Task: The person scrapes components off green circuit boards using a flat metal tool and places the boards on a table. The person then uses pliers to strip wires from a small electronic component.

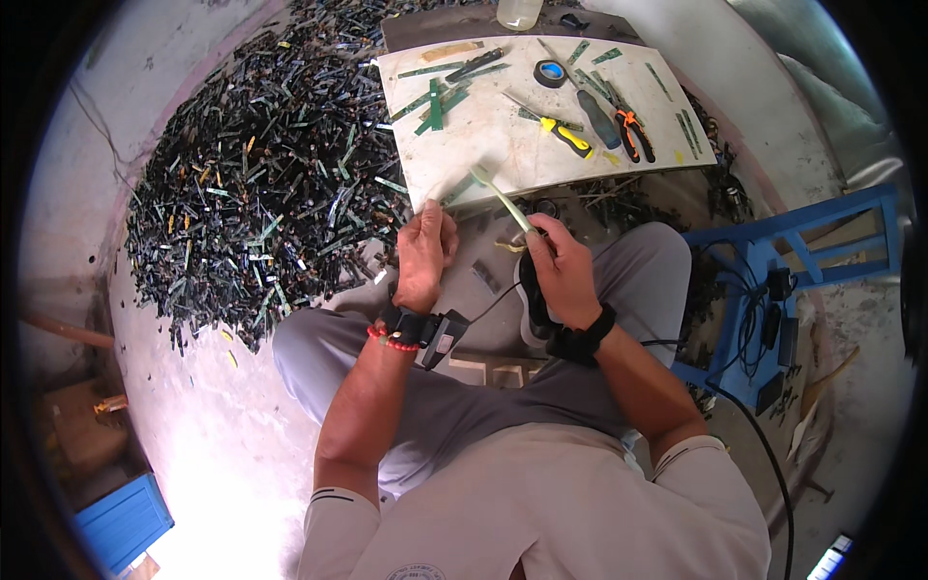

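Note:
My left hand point(426, 253) pinches the near end of a thin green circuit board strip point(458, 190) at the front left edge of the white board point(464, 126). In my right hand point(565, 271) is a pale green toothbrush point(509, 205), gripped by its handle. Its head meets or hovers just over the strip's far end; I cannot tell which. Farther back on the board are a yellow-and-black screwdriver point(565, 137), a dark-handled screwdriver point(598, 120), orange-and-black pliers point(633, 135) and a roll of black tape point(550, 73).
A big heap of circuit board strips point(271, 184) spreads over the floor at left. More green strips point(435, 104) lie on the board. A clear container point(519, 13) stands at the far edge. At right, a blue chair point(754, 319) carries black cables. A blue box point(124, 522) sits lower left.

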Action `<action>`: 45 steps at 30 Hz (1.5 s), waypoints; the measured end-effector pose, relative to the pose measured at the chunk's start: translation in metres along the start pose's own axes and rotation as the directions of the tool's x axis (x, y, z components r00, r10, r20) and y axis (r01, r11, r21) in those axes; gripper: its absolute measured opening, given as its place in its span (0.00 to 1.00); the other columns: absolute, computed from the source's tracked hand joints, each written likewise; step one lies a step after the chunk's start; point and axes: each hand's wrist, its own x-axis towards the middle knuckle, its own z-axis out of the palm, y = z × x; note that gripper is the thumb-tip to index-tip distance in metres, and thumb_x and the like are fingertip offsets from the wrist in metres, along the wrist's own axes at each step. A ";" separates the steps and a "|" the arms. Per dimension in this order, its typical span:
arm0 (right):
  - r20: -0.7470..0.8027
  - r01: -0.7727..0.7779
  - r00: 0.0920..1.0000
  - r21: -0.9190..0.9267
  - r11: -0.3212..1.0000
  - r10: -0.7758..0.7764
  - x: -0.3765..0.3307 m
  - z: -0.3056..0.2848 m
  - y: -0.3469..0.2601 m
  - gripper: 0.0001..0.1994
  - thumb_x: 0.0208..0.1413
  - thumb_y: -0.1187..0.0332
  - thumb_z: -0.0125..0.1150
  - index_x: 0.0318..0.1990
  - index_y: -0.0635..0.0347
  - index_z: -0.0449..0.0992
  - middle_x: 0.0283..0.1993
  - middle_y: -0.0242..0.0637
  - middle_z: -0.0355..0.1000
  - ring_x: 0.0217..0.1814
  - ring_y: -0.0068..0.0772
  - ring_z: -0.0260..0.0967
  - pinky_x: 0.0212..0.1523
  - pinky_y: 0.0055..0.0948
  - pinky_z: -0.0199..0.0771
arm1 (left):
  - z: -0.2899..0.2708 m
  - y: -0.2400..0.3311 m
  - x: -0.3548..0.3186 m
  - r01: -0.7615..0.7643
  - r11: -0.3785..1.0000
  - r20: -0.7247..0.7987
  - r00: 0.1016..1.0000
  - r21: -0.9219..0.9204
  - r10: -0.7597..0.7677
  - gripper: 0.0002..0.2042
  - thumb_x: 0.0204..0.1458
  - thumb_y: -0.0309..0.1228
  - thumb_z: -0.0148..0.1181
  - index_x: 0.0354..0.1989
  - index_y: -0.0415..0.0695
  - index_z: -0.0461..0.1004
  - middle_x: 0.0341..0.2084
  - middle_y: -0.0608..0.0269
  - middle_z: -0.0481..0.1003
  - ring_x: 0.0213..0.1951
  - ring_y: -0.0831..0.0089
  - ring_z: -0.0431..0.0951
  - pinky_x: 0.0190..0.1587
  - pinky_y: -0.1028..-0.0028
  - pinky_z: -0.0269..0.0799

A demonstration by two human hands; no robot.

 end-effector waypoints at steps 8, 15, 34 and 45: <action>0.015 0.174 0.985 -0.047 0.984 -0.174 -0.014 0.017 -0.001 0.11 0.59 0.66 0.54 0.47 0.57 0.75 0.29 0.45 0.72 0.28 0.42 0.72 0.30 0.31 0.70 | 0.000 -0.002 -0.003 0.002 1.000 0.007 1.000 0.031 -0.002 0.22 0.60 0.52 0.48 0.26 0.43 0.68 0.13 0.68 0.64 0.14 0.82 0.58 0.17 0.80 0.52; -0.035 0.078 0.996 -0.085 0.993 -0.081 -0.007 0.010 0.006 0.11 0.59 0.67 0.56 0.46 0.60 0.75 0.32 0.45 0.74 0.30 0.39 0.72 0.32 0.29 0.71 | 0.001 -0.008 0.004 0.029 1.000 -0.007 1.000 0.010 -0.029 0.22 0.60 0.50 0.47 0.26 0.43 0.67 0.12 0.67 0.63 0.13 0.80 0.57 0.16 0.78 0.51; -0.087 0.014 0.996 0.022 1.000 -0.012 -0.014 0.019 0.003 0.09 0.58 0.68 0.57 0.43 0.61 0.76 0.29 0.41 0.72 0.27 0.29 0.69 0.31 0.26 0.69 | 0.003 -0.007 0.007 0.052 0.998 0.030 0.998 -0.045 -0.050 0.19 0.60 0.48 0.48 0.26 0.44 0.66 0.12 0.67 0.62 0.13 0.78 0.57 0.17 0.76 0.52; -0.005 0.095 0.995 -0.146 0.985 -0.097 -0.016 0.019 0.000 0.10 0.58 0.67 0.56 0.45 0.58 0.75 0.30 0.44 0.73 0.28 0.40 0.72 0.31 0.30 0.71 | 0.002 -0.006 0.004 0.065 0.997 0.033 0.997 -0.031 -0.064 0.20 0.60 0.48 0.48 0.26 0.44 0.66 0.12 0.67 0.62 0.13 0.79 0.57 0.17 0.77 0.53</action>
